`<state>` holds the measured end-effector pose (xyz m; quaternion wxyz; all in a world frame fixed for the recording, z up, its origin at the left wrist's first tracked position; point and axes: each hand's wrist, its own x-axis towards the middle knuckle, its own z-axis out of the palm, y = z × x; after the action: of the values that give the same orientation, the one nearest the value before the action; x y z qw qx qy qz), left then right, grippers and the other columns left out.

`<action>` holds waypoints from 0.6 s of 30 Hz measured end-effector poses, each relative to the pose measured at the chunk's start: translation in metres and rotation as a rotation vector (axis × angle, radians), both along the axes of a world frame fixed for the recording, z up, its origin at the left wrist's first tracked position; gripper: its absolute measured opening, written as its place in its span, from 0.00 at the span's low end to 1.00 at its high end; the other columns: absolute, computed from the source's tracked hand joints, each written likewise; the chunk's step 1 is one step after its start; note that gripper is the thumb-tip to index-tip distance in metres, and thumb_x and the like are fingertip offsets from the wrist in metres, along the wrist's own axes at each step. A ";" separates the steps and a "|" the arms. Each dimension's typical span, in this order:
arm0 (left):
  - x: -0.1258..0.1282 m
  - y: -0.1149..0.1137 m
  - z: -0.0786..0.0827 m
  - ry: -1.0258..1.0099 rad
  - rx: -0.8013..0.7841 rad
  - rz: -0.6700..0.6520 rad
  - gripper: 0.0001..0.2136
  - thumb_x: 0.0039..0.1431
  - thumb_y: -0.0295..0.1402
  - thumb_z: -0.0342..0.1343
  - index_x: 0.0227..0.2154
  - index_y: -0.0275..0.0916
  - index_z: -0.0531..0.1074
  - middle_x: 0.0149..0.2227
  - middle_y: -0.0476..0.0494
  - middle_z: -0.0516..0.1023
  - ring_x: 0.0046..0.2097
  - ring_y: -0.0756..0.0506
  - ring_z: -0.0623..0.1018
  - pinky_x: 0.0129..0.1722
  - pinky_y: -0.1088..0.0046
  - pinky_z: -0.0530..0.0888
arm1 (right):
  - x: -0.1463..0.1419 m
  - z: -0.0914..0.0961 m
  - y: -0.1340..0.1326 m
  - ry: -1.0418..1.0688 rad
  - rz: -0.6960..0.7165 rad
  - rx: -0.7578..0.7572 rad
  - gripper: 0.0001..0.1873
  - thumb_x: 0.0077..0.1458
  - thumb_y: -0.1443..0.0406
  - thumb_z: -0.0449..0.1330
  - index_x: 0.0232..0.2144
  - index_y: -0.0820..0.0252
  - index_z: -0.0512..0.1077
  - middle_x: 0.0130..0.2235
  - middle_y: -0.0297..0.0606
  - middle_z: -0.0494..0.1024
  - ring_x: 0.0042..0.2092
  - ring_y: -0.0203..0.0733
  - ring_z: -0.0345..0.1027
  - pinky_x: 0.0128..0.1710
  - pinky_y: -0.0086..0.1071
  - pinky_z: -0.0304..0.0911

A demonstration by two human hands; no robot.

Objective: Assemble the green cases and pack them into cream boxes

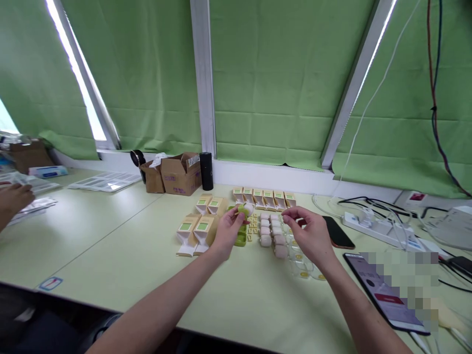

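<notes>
My left hand (227,230) grips a small green-and-white rounded case (246,210) between thumb and fingers. To the right, my right hand (311,235) is pinched closed near a double row of white and pinkish puffs (276,231). Whatever lies between those fingertips, if anything, is too small to make out. Clear plastic cases (301,268) with yellow spots lie below my right hand. Green trays (240,237) sit partly hidden behind my left hand. Beside them are several small yellow pieces (252,227) in columns.
Open small cartons (195,231) stand left of my left hand, with a row of cartons (263,197) behind. Cardboard boxes (180,174) and a black cylinder (206,171) are at the back. Phones (383,290), a power strip (376,230) and cables lie right. Another person's hand (14,199) is far left.
</notes>
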<state>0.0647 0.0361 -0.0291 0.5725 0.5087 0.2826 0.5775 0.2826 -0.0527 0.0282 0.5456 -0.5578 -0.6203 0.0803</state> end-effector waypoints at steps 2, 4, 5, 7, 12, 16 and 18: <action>0.001 0.001 0.002 -0.035 -0.003 -0.006 0.26 0.54 0.53 0.71 0.47 0.39 0.78 0.48 0.40 0.83 0.41 0.45 0.82 0.45 0.66 0.79 | 0.014 -0.004 -0.011 -0.256 -0.015 -0.003 0.05 0.59 0.63 0.63 0.31 0.52 0.79 0.34 0.36 0.83 0.36 0.47 0.75 0.36 0.40 0.67; 0.001 0.001 0.004 -0.069 -0.006 -0.009 0.25 0.52 0.53 0.71 0.44 0.40 0.79 0.48 0.40 0.83 0.44 0.43 0.81 0.46 0.65 0.80 | 0.026 -0.014 -0.023 -0.471 -0.033 0.012 0.05 0.58 0.66 0.64 0.31 0.51 0.79 0.34 0.36 0.83 0.40 0.51 0.75 0.38 0.42 0.67; 0.001 0.001 0.004 -0.084 -0.008 -0.011 0.24 0.52 0.53 0.72 0.42 0.40 0.79 0.48 0.41 0.83 0.45 0.43 0.81 0.46 0.64 0.80 | 0.030 -0.020 -0.029 -0.569 -0.043 0.026 0.04 0.57 0.66 0.66 0.30 0.51 0.78 0.33 0.37 0.82 0.40 0.52 0.74 0.38 0.44 0.67; 0.002 0.001 0.005 -0.102 -0.012 -0.017 0.23 0.50 0.52 0.73 0.40 0.40 0.79 0.48 0.41 0.83 0.46 0.42 0.81 0.47 0.63 0.81 | 0.035 -0.031 -0.041 -0.744 -0.048 0.036 0.05 0.53 0.68 0.68 0.30 0.51 0.79 0.32 0.39 0.81 0.40 0.53 0.72 0.39 0.46 0.67; 0.002 0.000 0.003 -0.087 -0.006 -0.022 0.22 0.54 0.50 0.71 0.44 0.40 0.78 0.50 0.40 0.82 0.48 0.42 0.81 0.48 0.64 0.80 | 0.035 -0.050 -0.063 -0.945 -0.109 0.036 0.08 0.46 0.72 0.68 0.27 0.53 0.77 0.38 0.44 0.79 0.44 0.57 0.70 0.39 0.47 0.65; 0.002 -0.001 0.003 -0.089 -0.017 -0.020 0.23 0.55 0.50 0.71 0.46 0.39 0.78 0.50 0.39 0.82 0.48 0.42 0.81 0.47 0.64 0.80 | 0.036 -0.044 -0.068 -0.908 -0.091 0.013 0.11 0.49 0.75 0.63 0.23 0.54 0.74 0.36 0.44 0.78 0.42 0.54 0.69 0.38 0.44 0.65; 0.002 -0.001 0.003 -0.096 -0.026 -0.018 0.24 0.54 0.50 0.71 0.46 0.39 0.78 0.50 0.39 0.82 0.48 0.43 0.81 0.47 0.65 0.81 | 0.039 -0.034 -0.066 -0.789 -0.023 -0.019 0.11 0.54 0.73 0.62 0.25 0.52 0.74 0.38 0.43 0.79 0.43 0.54 0.71 0.40 0.44 0.68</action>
<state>0.0663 0.0350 -0.0257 0.5971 0.4756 0.2575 0.5924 0.3213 -0.1186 -0.0055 0.2612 -0.5577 -0.7752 -0.1408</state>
